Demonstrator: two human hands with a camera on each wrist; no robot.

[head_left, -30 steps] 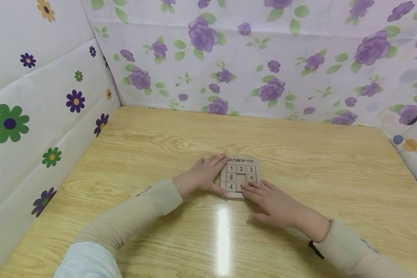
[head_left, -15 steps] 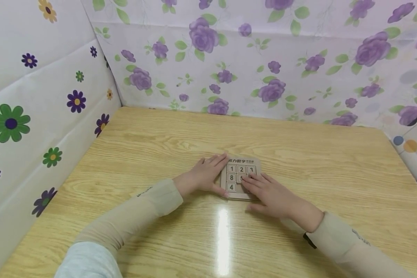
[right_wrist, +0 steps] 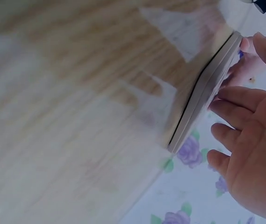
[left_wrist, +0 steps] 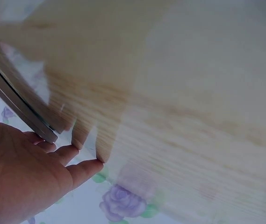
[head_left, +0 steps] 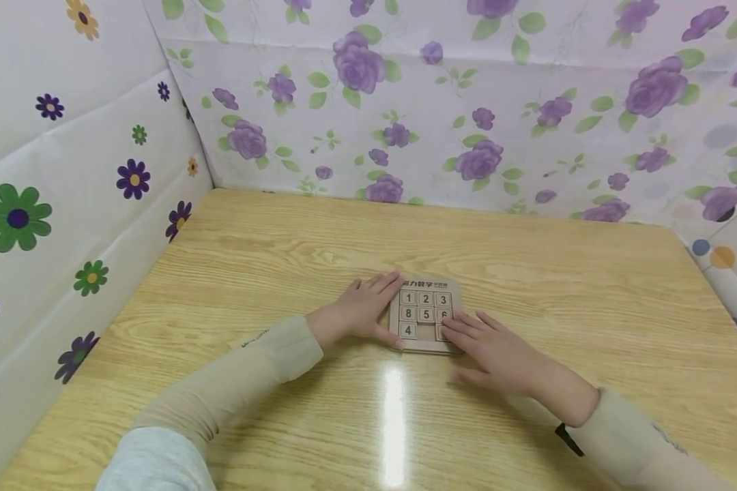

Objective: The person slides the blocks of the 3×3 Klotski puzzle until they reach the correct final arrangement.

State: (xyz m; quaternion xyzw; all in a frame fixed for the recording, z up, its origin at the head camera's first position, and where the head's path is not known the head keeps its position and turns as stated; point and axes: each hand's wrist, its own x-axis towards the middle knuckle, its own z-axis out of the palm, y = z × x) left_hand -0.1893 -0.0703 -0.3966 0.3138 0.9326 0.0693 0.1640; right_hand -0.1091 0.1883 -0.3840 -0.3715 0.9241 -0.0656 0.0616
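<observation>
A wooden number slide puzzle (head_left: 456, 291) lies flat on the table. Its rows read 1 2 3, then 8 5 6. The bottom row has the 4 tile (head_left: 408, 331), a gap in the middle and a right tile mostly hidden by fingers. My left hand (head_left: 361, 310) grips the puzzle's left side, thumb at the near corner and fingers towards the far corner. My right hand (head_left: 497, 354) touches the right column with extended fingertips, partly over the 6 tile (head_left: 444, 314). Both wrist views catch the puzzle's thin edge (right_wrist: 203, 93) beside the fingers.
The glossy wood-grain table (head_left: 270, 239) reflects a bright strip of light in front of the puzzle. A purple-flowered cloth (head_left: 417, 95) stands behind it, and a daisy-patterned cloth (head_left: 80, 204) runs along the left side.
The 5 tile has slid up from the bottom middle into the centre, leaving the gap below it. My right fingers have since shifted right onto the right column. My left hand stays put.
</observation>
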